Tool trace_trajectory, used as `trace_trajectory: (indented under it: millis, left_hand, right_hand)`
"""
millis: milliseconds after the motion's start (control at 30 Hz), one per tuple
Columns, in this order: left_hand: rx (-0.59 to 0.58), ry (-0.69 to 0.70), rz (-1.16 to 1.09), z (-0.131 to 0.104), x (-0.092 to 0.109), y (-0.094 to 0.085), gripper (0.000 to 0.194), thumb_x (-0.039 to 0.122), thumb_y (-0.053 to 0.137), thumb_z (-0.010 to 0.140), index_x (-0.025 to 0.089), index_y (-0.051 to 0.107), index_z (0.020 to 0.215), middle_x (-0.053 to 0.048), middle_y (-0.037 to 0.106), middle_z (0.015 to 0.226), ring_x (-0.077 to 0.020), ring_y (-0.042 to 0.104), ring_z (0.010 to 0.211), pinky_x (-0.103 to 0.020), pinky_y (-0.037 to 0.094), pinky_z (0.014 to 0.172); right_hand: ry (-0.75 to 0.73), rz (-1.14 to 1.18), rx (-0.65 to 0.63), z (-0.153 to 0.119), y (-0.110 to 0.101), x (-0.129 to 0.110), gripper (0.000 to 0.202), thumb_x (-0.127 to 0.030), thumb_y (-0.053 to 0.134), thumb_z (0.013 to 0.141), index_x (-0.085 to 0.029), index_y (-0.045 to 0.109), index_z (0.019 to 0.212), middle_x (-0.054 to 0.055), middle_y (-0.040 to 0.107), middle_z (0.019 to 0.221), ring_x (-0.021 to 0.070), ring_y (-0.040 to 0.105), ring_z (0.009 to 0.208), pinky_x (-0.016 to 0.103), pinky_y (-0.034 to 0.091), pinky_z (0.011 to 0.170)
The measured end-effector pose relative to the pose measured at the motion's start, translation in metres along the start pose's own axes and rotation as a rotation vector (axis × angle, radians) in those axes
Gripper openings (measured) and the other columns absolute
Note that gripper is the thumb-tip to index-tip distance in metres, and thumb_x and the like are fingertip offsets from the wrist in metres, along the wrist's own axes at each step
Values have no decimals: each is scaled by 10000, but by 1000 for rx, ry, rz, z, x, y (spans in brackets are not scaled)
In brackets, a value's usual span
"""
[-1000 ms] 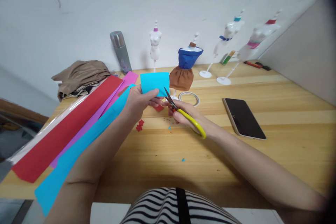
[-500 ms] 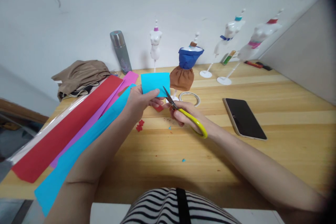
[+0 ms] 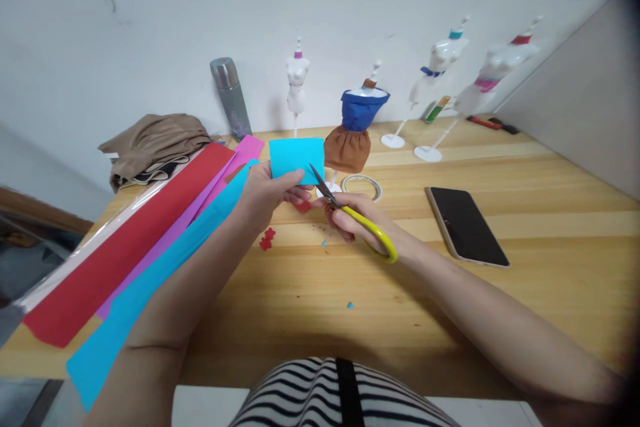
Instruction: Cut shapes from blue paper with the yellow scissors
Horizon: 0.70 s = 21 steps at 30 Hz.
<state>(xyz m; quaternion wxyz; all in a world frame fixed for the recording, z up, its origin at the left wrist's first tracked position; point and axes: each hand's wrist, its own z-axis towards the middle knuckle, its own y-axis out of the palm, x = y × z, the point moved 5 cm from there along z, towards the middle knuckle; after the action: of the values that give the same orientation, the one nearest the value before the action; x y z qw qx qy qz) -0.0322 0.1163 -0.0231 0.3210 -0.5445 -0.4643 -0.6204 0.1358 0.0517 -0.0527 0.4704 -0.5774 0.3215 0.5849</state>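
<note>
Head view: pale wall behind one wooden table, with a side panel bounding it at right. Landmark: one small blue sheet, raised above the table. The left hand is closed on its lower left part, thumb on the face. The right hand is wrapped around one pair of yellow-handled scissors, whose blades overlap the sheet's lower right corner; whether they cut it cannot be told.

Beyond and to the right of the sheet stand three white dress forms, the nearest wearing a blue top and a brown skirt; a fourth form stands directly behind it. One bottle and one brown cloth bundle lie to its left. Three long strips, red, pink and blue, run from its left toward the table's near edge. Two red flower shapes lie below it; one tape ring and one phone lie to its right. Room for moving extends below the sheet, between the forearms, and right of the phone.
</note>
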Motion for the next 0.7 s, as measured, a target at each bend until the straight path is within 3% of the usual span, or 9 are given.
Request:
trace_trajectory:
  millis: [167,467,700]
  left_hand:
    - [-13,1,12,2,-1,-1,159,259,820,844,130,765,918,-74,806,814,-155,748,654,-241,594,638]
    - [-4,-7,6,1,-1,-1,179,250,838,851,102,761,917,-89,800,783,-162,741,643,-246,588,629]
    - [-9,-1,1,1,1,-1,167,240,816,835,114,768,933,-69,805,804,-152,746,639,-230,593,622]
  right_hand:
    - [-34,13,-16,1,1,-1,650,-853,657,920,-211,579,857,-63,437,656,86,403,501,260,325,452]
    - [-5,-6,-22,1,1,0,675,-882,642,903,-228,524,786,-71,423,631,84,398,485,267,306,450]
    - [1,-18,-9,-1,-1,-5,556,-770,686,934,-217,648,984,-58,465,673,113,410,513,293,312,489]
